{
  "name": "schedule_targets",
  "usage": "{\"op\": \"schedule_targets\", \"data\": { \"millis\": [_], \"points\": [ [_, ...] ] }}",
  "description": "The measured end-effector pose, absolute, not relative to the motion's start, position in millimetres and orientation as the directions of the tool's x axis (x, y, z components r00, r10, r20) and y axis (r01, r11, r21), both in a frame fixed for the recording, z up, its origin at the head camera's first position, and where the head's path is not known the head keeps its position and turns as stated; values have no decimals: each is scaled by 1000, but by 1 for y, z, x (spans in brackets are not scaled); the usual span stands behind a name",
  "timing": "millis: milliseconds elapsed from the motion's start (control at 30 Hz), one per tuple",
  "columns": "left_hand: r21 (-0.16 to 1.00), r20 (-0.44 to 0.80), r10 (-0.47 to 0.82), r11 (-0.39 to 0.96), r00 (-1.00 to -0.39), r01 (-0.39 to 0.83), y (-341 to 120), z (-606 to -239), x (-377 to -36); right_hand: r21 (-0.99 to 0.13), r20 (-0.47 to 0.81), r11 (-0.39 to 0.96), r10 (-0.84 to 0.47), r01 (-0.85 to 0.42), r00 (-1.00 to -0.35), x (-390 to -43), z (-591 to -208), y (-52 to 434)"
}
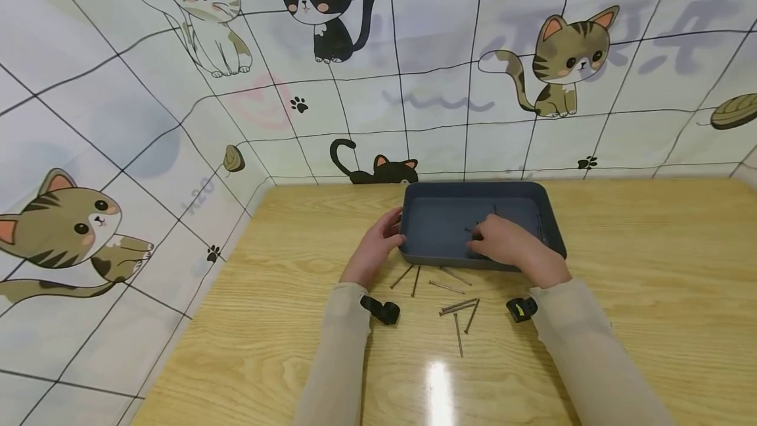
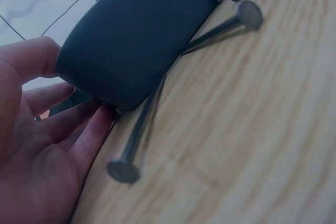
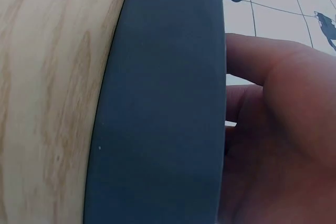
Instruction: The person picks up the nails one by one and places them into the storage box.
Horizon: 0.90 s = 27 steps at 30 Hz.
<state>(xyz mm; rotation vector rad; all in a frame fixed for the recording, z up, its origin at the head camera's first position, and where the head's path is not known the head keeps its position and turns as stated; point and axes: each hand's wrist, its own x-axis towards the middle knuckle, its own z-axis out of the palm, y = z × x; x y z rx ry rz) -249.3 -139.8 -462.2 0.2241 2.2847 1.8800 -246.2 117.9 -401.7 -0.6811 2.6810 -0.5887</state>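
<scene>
Left hand (image 1: 374, 248), fingers extended, touched the left side of the tray (image 1: 440, 222), just right of frame centre, right hand (image 1: 511, 245) reached inside, its grip I could not determine, loose nails (image 1: 458, 306) lay lower centre

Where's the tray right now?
In the head view, right of centre, the tray sits on the table behind scattered nails, the left hand at its left end.

clad to both wrists in plain pale beige | left sleeve (image 1: 338, 357) and right sleeve (image 1: 591, 347) long, lightly creased | fitted at left wrist with small blocky black camera (image 1: 388, 313) | at right with second black camera (image 1: 522, 309), marked yellow-green
</scene>
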Motion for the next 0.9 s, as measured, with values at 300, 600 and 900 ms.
{"op": "schedule_targets", "data": {
  "millis": [300, 600, 900],
  "points": [
    [978, -43, 236, 208, -971, 8, -136, -443, -239, -422, -198, 816, -508, -395, -838, -247, -404, 120],
    [980, -23, 227, 199, -974, 23, -138, -455, -244, -401, -190, 820, -511, -408, -838, -245, -406, 123],
    [980, -53, 230, 201, -972, -6, -137, -450, -243, -436, -103, 801, -496, -410, -862, -239, -393, 129]
  ]
}}
